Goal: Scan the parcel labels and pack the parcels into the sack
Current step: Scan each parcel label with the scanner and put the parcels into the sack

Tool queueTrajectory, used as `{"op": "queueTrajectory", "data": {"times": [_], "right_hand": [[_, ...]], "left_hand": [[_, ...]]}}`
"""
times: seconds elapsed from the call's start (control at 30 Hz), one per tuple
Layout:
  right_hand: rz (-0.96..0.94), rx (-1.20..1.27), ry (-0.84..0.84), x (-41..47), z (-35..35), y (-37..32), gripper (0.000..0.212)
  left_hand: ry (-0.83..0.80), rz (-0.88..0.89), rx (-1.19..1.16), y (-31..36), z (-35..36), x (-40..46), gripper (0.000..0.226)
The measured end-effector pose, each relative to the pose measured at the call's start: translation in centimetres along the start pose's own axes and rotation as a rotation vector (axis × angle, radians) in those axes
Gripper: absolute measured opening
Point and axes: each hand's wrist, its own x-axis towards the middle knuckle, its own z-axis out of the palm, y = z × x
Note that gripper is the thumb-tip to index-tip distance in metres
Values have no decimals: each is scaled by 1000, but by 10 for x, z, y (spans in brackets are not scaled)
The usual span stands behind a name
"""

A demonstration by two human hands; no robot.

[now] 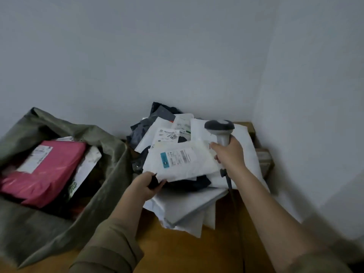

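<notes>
Right now the right hand (229,152) is wrapped around the grip of a grey barcode scanner (220,131), whose head points toward nine o'clock over the heap of parcels and whose cord (228,181) trails down toward six o'clock. Just at eight o'clock from that hand, the left hand (146,185) pinches the near edge of a white parcel (177,164), thumb on top and fingers curled beneath; under the same edge lies something dark, though what it is cannot be told. That white parcel lies on top of the pile with its label (176,157) facing up, a teal block at the label's left end and barcodes beside it. Behind it, toward twelve o'clock, more white and dark grey mailers (157,123) are stacked against the wall (177,56), and flat white ones (187,205) spread below it on the wooden table (177,249). At nine o'clock from the pile stands the olive sack (49,223), its mouth open, touching the heap's left side. Inside lies a pink parcel (51,170) with a white label, and a white mailer (86,168) leans at its right edge. Brown boxes (265,158) sit at three o'clock of the pile, in the corner.
</notes>
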Motion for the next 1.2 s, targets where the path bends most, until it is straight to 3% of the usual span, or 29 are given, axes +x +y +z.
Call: {"op": "queueTrajectory", "data": {"times": [0.13,0.27,0.5,0.63,0.8,0.83,0.9,0.93,1.0,1.07,1.1,1.2], "right_hand": [[138,-59,0,-3,39,27,27],[326,-68,34,-3,69,49,28],[434,-99,131,-5,76,67,32],[473,78,245,0,74,64,37],[449,216,293,1,78,57,40],[456,218,274,-1,79,56,39],[464,187,225,-2,80,54,41],[458,174,202,-2,80,53,43],[417,163,180,-2,82,52,47],[376,142,149,-3,85,54,50],[367,131,129,-4,87,55,50],[362,88,46,-11,90,54,37]], "left_hand": [[-62,-59,243,6,-30,18,8],[-62,57,345,28,-49,40,15],[172,539,435,56,-45,58,81],[372,870,537,55,-30,49,74],[503,1030,577,32,-10,27,55],[517,1121,653,24,-6,22,50],[394,1341,849,8,2,17,27],[272,1345,937,3,7,20,12],[29,1033,996,-1,19,28,31],[-198,546,772,-7,27,31,38],[-278,397,649,-12,30,34,40],[-389,244,409,-27,30,47,32]]}}
